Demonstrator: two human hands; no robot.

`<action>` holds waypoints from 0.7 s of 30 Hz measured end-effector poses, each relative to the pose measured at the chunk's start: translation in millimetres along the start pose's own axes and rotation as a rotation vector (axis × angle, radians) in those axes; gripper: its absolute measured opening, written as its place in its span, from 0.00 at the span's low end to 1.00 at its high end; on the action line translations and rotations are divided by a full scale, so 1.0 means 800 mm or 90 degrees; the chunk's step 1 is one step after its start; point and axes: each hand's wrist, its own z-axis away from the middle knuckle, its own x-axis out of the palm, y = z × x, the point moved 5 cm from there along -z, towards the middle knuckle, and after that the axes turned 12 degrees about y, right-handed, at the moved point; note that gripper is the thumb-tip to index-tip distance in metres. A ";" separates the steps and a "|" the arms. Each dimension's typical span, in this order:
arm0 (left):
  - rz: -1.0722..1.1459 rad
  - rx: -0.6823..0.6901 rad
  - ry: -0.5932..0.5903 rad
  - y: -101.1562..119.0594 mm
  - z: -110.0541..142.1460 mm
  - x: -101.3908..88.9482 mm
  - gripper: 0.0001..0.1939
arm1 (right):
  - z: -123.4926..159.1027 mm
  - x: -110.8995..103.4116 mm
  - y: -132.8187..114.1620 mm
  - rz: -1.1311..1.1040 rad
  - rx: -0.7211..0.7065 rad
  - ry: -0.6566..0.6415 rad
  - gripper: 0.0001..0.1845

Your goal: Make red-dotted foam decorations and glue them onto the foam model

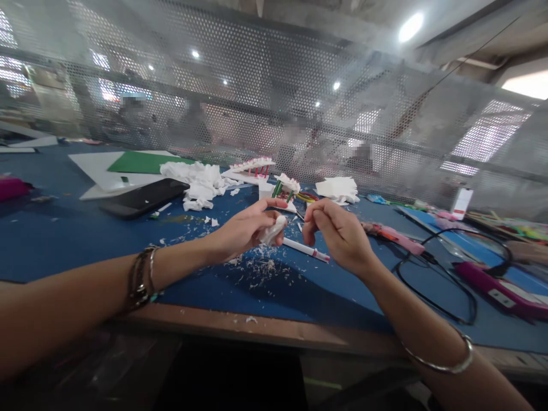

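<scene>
My left hand (240, 234) is closed around a small crumpled piece of white tissue (273, 231), one finger stretched out past it. To its right, my right hand (342, 231) hovers with thumb and fingers pinched together; anything between them is too small to make out. The two hands are apart. Below and between them a white marker (305, 249) with a pinkish end lies on the blue tabletop (205, 308). White shreds (265, 273) are scattered under my left hand. Just behind the hands stands a small model (286, 187) with green posts and a white, fluffy top.
A dark phone (145, 198), crumpled tissue (197, 181) and a green sheet (139, 162) lie left. Behind are a red-posted model (257, 166) and folded tissues (337, 189). Right are a pink tool (400, 238), a black cable (454, 317) and a magenta case (499, 291). Mesh screen (240, 74) stands behind.
</scene>
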 end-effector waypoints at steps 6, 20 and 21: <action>0.054 -0.079 0.043 0.000 0.004 0.002 0.07 | 0.001 0.004 0.001 0.068 -0.005 -0.003 0.07; 0.052 -0.050 0.026 -0.006 0.003 0.002 0.06 | 0.000 0.000 0.012 0.149 0.031 0.088 0.04; 0.042 -0.044 0.025 -0.006 0.002 0.001 0.07 | 0.000 0.000 0.012 0.157 0.031 0.087 0.05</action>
